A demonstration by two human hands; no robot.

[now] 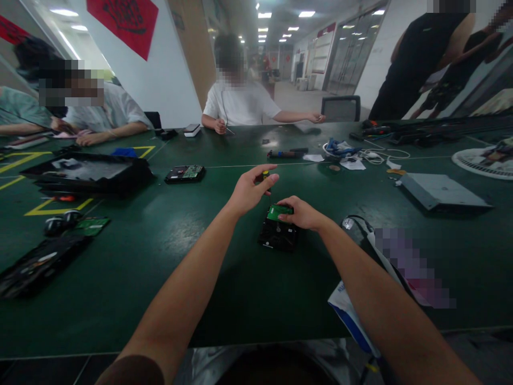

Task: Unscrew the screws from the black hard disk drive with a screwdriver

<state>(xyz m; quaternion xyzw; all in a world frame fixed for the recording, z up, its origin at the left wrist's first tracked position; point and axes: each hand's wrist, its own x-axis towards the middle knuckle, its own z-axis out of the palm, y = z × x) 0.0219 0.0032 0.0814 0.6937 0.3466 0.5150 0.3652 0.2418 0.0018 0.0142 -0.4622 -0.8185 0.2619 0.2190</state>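
A black hard drive (278, 235) with a green circuit board (276, 212) on its far part lies on the green table in front of me. My right hand (300, 213) grips the drive's right side, thumb over the board. Above its far edge, my left hand (252, 187) holds a small screwdriver (266, 175) with a yellow and dark handle. The screwdriver points down toward the board; whether its tip touches a screw is too small to tell.
Another hard drive (185, 174) and a black tray (92, 174) lie to the left. Dark parts (44, 259) are nearer. A grey metal box (444, 191), cables (377, 155) and a blue-white packet (350, 315) are on the right. A person in white (240, 101) sits opposite.
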